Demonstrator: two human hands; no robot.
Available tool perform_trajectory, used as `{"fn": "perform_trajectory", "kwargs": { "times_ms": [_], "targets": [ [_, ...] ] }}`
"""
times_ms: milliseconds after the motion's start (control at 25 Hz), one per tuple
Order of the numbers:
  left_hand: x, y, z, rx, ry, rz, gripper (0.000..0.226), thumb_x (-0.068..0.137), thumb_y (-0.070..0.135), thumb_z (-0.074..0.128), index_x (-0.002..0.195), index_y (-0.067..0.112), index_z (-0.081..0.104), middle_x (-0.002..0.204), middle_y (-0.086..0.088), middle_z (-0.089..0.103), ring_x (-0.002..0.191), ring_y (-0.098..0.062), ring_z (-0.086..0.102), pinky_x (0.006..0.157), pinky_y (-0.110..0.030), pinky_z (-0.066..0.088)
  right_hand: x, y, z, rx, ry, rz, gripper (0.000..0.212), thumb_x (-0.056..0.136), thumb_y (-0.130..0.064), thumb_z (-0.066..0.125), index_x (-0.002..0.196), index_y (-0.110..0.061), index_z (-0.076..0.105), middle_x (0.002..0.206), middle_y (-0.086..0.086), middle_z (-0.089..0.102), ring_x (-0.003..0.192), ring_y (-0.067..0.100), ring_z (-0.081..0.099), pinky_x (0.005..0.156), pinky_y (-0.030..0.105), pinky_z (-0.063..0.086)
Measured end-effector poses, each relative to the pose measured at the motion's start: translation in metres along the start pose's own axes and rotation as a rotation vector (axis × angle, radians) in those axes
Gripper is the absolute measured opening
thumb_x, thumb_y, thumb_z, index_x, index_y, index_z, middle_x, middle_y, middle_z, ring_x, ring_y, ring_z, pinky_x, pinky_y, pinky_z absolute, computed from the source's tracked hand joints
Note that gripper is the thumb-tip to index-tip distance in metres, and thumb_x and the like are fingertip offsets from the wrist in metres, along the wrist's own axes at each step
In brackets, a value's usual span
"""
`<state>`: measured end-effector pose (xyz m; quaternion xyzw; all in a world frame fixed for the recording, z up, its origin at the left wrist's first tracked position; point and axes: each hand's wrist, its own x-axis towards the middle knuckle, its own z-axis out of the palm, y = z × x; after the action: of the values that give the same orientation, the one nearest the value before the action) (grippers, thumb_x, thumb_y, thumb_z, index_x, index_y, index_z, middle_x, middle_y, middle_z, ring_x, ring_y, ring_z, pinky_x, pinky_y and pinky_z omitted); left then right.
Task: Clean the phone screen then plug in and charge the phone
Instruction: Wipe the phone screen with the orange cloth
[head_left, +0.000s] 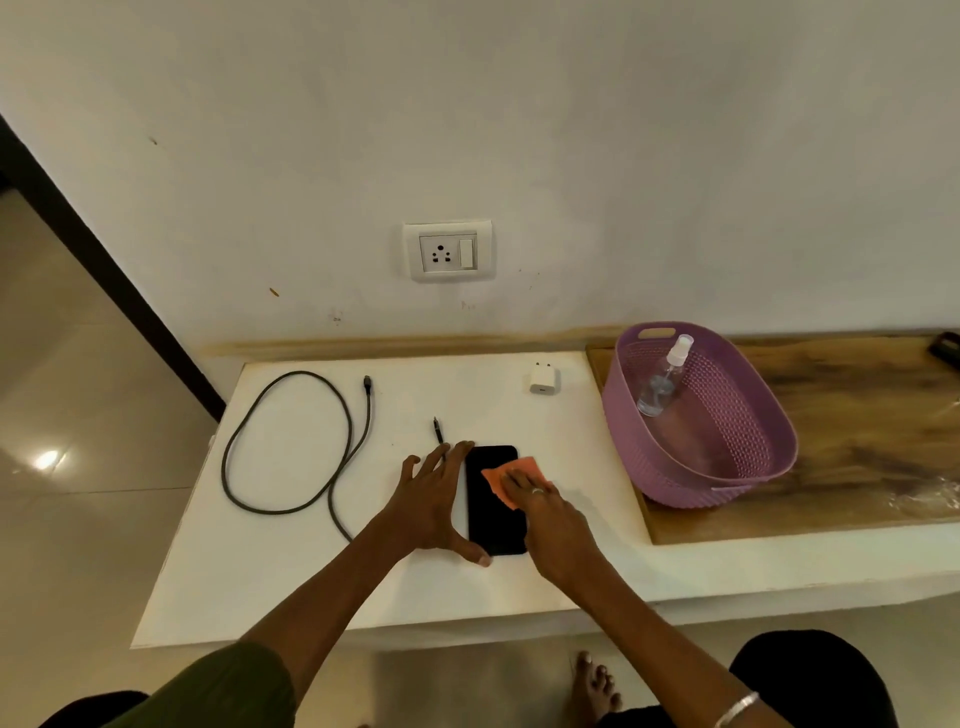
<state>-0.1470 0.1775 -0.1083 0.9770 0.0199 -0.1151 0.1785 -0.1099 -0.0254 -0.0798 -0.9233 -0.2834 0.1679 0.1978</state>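
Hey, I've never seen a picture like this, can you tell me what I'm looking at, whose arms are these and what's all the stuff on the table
This is one picture from a camera worn on a person's head, looking down at their own arms. The left hand steadies a black phone lying flat on the white table. The right hand presses an orange cloth onto its screen. Also there: a dark cable, a white charger plug, and a purple basket holding a spray bottle. A wall socket sits above.

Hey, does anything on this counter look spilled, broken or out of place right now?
Nothing stands out. The phone lies flat, steadied by the left hand while the right hand wipes it with the orange cloth. The spray bottle leans inside the purple basket, with no visible spill.
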Motion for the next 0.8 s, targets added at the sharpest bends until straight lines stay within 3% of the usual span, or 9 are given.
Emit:
{"fn": "perform_trajectory", "kwargs": {
  "times_ms": [160,240,400,480,520,600,640,720,800],
  "targets": [
    [0.001,-0.002,0.001,-0.023,0.004,0.018,0.151,0.031,0.099,0.054,0.149,0.032,-0.01,0.162,0.002,0.012,0.151,-0.023,0.006,0.119,-0.052,0.004,0.036,0.003,-0.006,-0.027,0.007,0.056,0.049,0.095,-0.053,0.04,0.134,-0.023,0.041,0.134,0.006,0.054,0.117,0.024,0.055,0.102,0.034,0.044],
    [0.001,-0.002,0.002,-0.033,0.011,0.023,0.15,0.032,0.099,0.055,0.149,0.032,-0.009,0.162,0.002,0.014,0.15,-0.023,0.008,0.119,-0.052,0.005,0.045,0.005,-0.001,-0.029,0.015,0.076,0.049,0.094,-0.056,0.038,0.132,-0.024,0.042,0.133,0.004,0.055,0.113,0.02,0.055,0.101,0.033,0.044],
    [0.002,-0.002,0.002,-0.021,-0.008,0.009,0.148,0.036,0.095,0.059,0.151,0.028,-0.006,0.163,0.002,0.012,0.151,-0.023,0.005,0.119,-0.052,0.002,0.042,-0.004,0.01,0.023,0.06,0.058,0.05,0.094,-0.056,0.04,0.132,-0.024,0.045,0.13,0.0,0.057,0.092,0.003,0.054,0.082,0.017,0.042],
    [0.003,-0.002,0.002,-0.001,-0.027,0.018,0.147,0.039,0.092,0.063,0.152,0.026,-0.004,0.164,0.002,0.01,0.151,-0.024,0.003,0.12,-0.052,0.001,0.032,-0.015,0.016,0.102,0.069,0.004,0.082,0.083,-0.076,0.029,0.14,-0.017,0.041,0.132,-0.002,0.054,0.109,0.01,0.055,0.089,0.016,0.047],
    [0.003,-0.002,0.002,-0.009,-0.025,0.025,0.147,0.039,0.09,0.065,0.153,0.027,-0.003,0.164,0.002,0.01,0.151,-0.024,0.004,0.12,-0.053,0.001,0.027,-0.018,0.015,0.074,0.107,-0.075,0.104,0.071,-0.086,0.01,0.143,-0.017,0.037,0.139,-0.003,0.048,0.124,0.015,0.048,0.102,0.021,0.043],
    [0.002,-0.002,0.002,-0.041,-0.006,0.034,0.146,0.038,0.089,0.066,0.152,0.028,-0.002,0.163,0.003,0.012,0.151,-0.024,0.006,0.119,-0.053,0.002,0.022,-0.023,0.012,0.033,0.072,-0.218,0.12,0.055,-0.073,-0.026,0.148,-0.021,0.03,0.154,-0.001,0.031,0.143,0.017,0.024,0.114,0.034,0.028],
    [0.001,-0.002,0.001,-0.046,0.0,0.039,0.146,0.038,0.09,0.066,0.152,0.028,-0.002,0.163,0.003,0.012,0.151,-0.024,0.007,0.119,-0.053,0.003,0.024,-0.018,0.011,0.009,0.061,-0.263,0.119,0.053,-0.065,-0.028,0.149,-0.024,0.029,0.157,-0.002,0.025,0.146,0.015,0.016,0.115,0.035,0.022],
    [0.001,-0.002,0.0,-0.03,0.007,0.044,0.147,0.038,0.091,0.064,0.153,0.027,-0.002,0.164,0.003,0.01,0.151,-0.024,0.007,0.119,-0.053,0.003,0.026,-0.01,0.009,0.062,0.029,-0.28,0.098,0.065,-0.062,-0.015,0.148,-0.03,0.028,0.159,-0.004,0.022,0.146,0.011,0.011,0.116,0.03,0.016],
    [0.001,-0.002,-0.001,-0.006,0.002,0.04,0.148,0.037,0.093,0.062,0.152,0.027,-0.003,0.164,0.002,0.008,0.151,-0.024,0.008,0.119,-0.053,0.003,0.029,-0.002,0.01,0.168,-0.037,-0.147,0.06,0.091,-0.055,0.019,0.146,-0.031,0.024,0.157,0.001,0.027,0.145,0.018,0.023,0.117,0.028,0.021]
  ]
}}
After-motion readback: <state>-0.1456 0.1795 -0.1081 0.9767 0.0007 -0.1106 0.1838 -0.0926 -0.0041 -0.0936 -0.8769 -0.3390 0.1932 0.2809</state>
